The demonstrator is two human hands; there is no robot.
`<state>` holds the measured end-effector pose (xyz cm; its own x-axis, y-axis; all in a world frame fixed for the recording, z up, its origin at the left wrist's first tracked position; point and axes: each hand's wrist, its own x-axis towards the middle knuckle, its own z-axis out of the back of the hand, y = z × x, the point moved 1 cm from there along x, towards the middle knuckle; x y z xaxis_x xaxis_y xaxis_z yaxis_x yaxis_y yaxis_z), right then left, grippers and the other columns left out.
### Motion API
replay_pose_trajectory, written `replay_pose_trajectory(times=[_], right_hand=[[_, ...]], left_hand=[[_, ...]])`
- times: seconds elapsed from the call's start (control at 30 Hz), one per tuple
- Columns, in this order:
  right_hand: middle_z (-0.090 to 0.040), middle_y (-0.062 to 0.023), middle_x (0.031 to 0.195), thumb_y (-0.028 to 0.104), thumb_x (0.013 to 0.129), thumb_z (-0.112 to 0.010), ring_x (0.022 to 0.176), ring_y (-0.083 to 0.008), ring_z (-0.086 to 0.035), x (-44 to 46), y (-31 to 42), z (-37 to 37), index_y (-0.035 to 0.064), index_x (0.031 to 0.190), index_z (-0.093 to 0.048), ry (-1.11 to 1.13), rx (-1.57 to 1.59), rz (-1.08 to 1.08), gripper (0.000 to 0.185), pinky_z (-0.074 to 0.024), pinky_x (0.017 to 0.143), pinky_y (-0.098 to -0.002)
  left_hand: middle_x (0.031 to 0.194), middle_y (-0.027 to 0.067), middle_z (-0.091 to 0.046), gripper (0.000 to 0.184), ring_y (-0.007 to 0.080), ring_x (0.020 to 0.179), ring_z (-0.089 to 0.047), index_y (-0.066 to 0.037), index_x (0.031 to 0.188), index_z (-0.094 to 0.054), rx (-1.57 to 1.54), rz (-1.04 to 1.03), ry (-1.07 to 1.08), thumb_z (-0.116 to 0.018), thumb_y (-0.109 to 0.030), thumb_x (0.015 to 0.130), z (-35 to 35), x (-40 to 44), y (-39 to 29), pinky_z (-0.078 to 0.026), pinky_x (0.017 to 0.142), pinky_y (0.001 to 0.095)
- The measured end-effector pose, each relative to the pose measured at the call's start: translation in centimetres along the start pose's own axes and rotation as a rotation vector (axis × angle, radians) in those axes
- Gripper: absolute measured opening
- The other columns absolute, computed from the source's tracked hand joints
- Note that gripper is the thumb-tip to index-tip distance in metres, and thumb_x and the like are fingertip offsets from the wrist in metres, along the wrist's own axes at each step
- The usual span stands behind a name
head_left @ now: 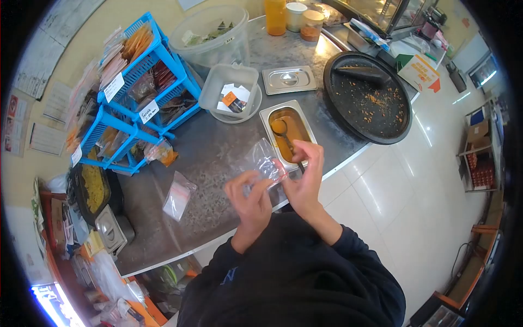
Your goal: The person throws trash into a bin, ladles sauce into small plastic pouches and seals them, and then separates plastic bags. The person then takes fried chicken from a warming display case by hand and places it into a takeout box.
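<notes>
A small clear plastic bag (265, 158) with a red strip is held between both hands above the table's front edge. My left hand (251, 197) has its fingers closed at the bag's left side. The fingers of my right hand (306, 173) pinch the bag's red-edged right side. Just beyond my right hand, a steel container (263, 115) holds orange-brown sauce (294, 126) and a dark ladle (279, 127). A pack of clear bags (177, 197) lies on the table to the left of my left hand.
Blue tiered baskets (128, 118) of packets stand at the left. Behind the sauce are a steel lid (289, 80) and a clear tub (229, 82) with cards. A round black tray (368, 98) with crumbs overhangs the right edge. A lidded steel container (113, 229) sits front left.
</notes>
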<state>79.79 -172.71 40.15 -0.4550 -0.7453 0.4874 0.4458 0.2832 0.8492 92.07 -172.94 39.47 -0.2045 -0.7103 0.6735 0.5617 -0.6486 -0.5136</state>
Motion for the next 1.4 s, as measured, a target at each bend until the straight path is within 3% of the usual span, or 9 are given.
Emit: replay_pose_trajectory(times=[0.1,0.27,0.43,0.5,0.6,0.97,1.03,1.23,1.4], right_hand=[[-0.052,-0.0066,0.071,-0.008,0.067,-0.068,0.061,-0.0203,-0.055,0.2,-0.1,1.5,0.0063,0.115,-0.052,0.279,0.015,-0.136,0.052,-0.0453,0.058,-0.0321],[-0.055,-0.0110,0.079,0.002,0.063,-0.074,0.067,-0.0244,-0.058,0.1,0.9,2.8,0.0091,0.117,-0.053,0.642,-0.083,-0.191,0.058,-0.0479,0.064,-0.0321],[-0.057,-0.0094,0.092,0.017,0.061,-0.082,0.082,-0.0202,-0.058,-1.5,-1.0,7.4,0.0059,0.123,-0.048,0.284,-0.242,-0.164,0.072,-0.0474,0.070,-0.0310],[-0.055,-0.0081,0.091,0.012,0.068,-0.080,0.078,-0.0149,-0.057,-3.8,-2.7,9.3,0.0047,0.128,-0.042,0.236,-0.228,-0.558,0.072,-0.0466,0.069,-0.0263],[-0.053,-0.0050,0.092,0.006,0.074,-0.075,0.072,-0.0098,-0.054,-6.7,-4.5,5.8,0.0050,0.131,-0.036,0.005,0.422,-0.719,0.069,-0.0447,0.066,-0.0220],[-0.057,-0.0022,0.077,0.017,0.094,-0.050,0.070,-0.0080,-0.054,-0.5,-10.9,2.2,0.0030,0.119,-0.053,-0.418,-0.176,-0.329,0.028,-0.0421,0.063,-0.0207],[-0.064,0.0012,0.082,0.028,0.099,-0.035,0.083,-0.0089,-0.050,-0.6,-11.0,2.3,0.0091,0.121,-0.053,-0.342,-0.291,-0.399,0.034,-0.0174,0.093,-0.0308],[-0.064,-0.0003,0.083,0.025,0.100,-0.025,0.087,-0.0071,-0.051,-1.5,-10.9,1.8,0.0065,0.114,-0.054,-0.305,-0.293,-0.343,0.038,-0.0146,0.095,-0.0339],[-0.062,-0.0082,0.080,0.031,0.100,-0.031,0.084,-0.0142,-0.052,-1.7,-11.9,2.2,0.0006,0.099,-0.057,-0.571,0.128,-0.526,0.040,-0.0377,0.080,-0.0270]], left_hand=[[0.105,0.0128,-0.052,0.036,0.0297,0.097,-0.053,-0.010,0.103,-0.058,0.228,-0.087,0.368,-0.064,0.004,0.070,1.7,2.5,-2.1,-0.034,0.094,0.0446],[0.107,0.0116,-0.053,0.044,0.0305,0.109,-0.049,-0.005,0.115,-0.044,-0.338,0.080,0.718,-0.065,-0.004,0.076,0.7,-1.0,0.6,-0.030,0.097,0.0488],[0.094,0.0079,-0.048,0.044,0.0234,0.094,-0.051,-0.005,0.113,-0.041,-0.343,0.246,0.717,-0.066,-0.005,0.077,-0.3,-1.3,2.5,-0.030,0.100,0.0412],[0.093,0.0070,-0.046,0.044,0.0201,0.092,-0.049,-0.005,0.114,-0.040,-0.377,0.441,0.693,-0.063,-0.003,0.077,-0.3,-0.9,3.2,-0.032,0.096,0.0356],[0.101,0.0074,-0.042,0.047,0.0164,0.098,-0.043,-0.006,0.117,-0.037,-0.463,0.411,0.619,-0.060,-0.001,0.077,-1.6,-1.0,5.2,-0.035,0.089,0.0301],[0.108,0.0117,-0.040,0.060,0.0240,0.105,-0.038,-0.003,0.123,-0.032,-0.547,0.458,0.817,-0.063,-0.010,0.071,-1.9,-2.0,6.5,-0.029,0.090,0.0348],[0.107,0.0136,-0.042,0.061,0.0272,0.105,-0.039,-0.002,0.122,-0.033,-0.563,0.489,0.796,-0.063,-0.011,0.069,-1.7,-2.1,7.0,-0.025,0.097,0.0392],[0.106,0.0131,-0.043,0.059,0.0269,0.105,-0.040,-0.003,0.122,-0.035,-0.390,0.409,0.729,-0.064,-0.010,0.071,-1.4,-1.1,8.0,-0.025,0.099,0.0417],[0.101,0.0097,-0.047,0.053,0.0262,0.104,-0.043,-0.007,0.120,-0.039,-0.260,0.320,0.623,-0.066,-0.012,0.074,-2.6,0.7,8.5,-0.018,0.105,0.0486]])
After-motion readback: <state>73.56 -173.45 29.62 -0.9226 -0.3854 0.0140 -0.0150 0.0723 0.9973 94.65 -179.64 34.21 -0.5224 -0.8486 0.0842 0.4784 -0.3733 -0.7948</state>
